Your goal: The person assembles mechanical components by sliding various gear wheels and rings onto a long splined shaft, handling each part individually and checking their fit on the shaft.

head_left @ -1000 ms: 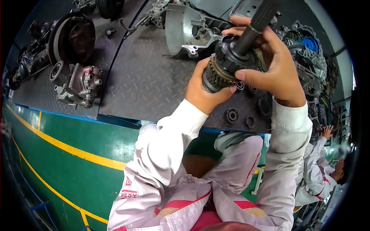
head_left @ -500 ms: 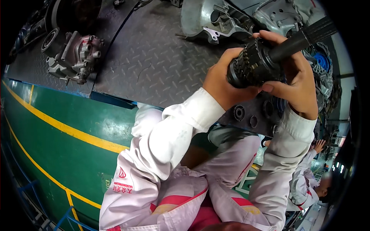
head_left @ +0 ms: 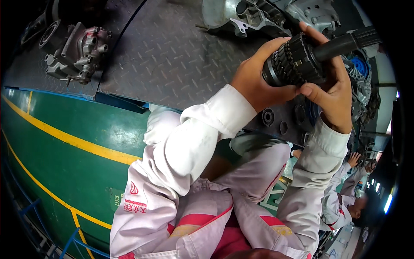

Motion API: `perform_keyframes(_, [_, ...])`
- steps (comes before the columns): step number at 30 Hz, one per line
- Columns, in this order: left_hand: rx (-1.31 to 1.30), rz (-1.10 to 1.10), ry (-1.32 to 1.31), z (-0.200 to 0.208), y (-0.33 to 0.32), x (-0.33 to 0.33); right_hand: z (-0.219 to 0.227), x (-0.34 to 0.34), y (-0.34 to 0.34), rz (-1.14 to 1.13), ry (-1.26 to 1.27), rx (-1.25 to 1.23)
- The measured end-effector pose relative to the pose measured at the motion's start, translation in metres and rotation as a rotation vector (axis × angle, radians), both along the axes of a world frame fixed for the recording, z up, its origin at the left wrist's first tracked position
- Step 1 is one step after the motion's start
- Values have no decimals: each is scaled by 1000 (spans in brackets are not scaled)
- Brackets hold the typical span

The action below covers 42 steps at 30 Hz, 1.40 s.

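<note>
Both hands are closed round a dark metal gear shaft [head_left: 297,60], held above the near right part of the table. My left hand [head_left: 254,80] wraps the ringed, toothed end from the left and below. On the other side my right hand [head_left: 334,88] grips the gear cluster, thumb on its near side and fingers reaching over the back. The splined bar of the shaft sticks out to the upper right, past my right hand. Below my hands, a small toothed gear ring [head_left: 268,117] and a thinner ring [head_left: 283,127] lie on the table.
The dark tread-plate table [head_left: 159,56] has a metal pump-like unit [head_left: 77,54] on its left. An open grey gearbox housing [head_left: 246,17] stands at the back, with more castings and a blue-centred part [head_left: 359,67] at right. Another person [head_left: 345,203] works at far right.
The shaft and both hands have shifted slightly up in view, and the gear cluster looks turned a little. Both hands keep their hold. The other person's arms at far right have moved.
</note>
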<state>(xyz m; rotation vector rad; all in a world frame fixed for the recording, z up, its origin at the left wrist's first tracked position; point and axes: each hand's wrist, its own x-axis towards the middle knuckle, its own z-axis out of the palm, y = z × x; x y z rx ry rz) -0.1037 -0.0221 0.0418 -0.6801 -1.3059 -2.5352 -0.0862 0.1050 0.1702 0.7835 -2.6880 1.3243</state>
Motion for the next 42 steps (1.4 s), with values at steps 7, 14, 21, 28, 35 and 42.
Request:
perform_keyframes(7, [-117,35,26,-1,6,4,-19,39,54,-140,116,75])
perform_keyframes(14, [-235,213,109,-7,9,1,-75,82,117,-232,-133,286])
perform_keyframes(21, [-247,99,-16,4,5,3,-149,106,161,-476,84,403])
perform_keyframes(28, [-203,161,-23,3,6,9,-182,115,164,-485,-14,237])
perform_keyframes(35, [-300,116,38,-11,-5,-1,-184,110,156,-519,37,197])
perform_keyframes(42, [-313,120,20,-11,-4,-3,-189,90,141,-568,187,180])
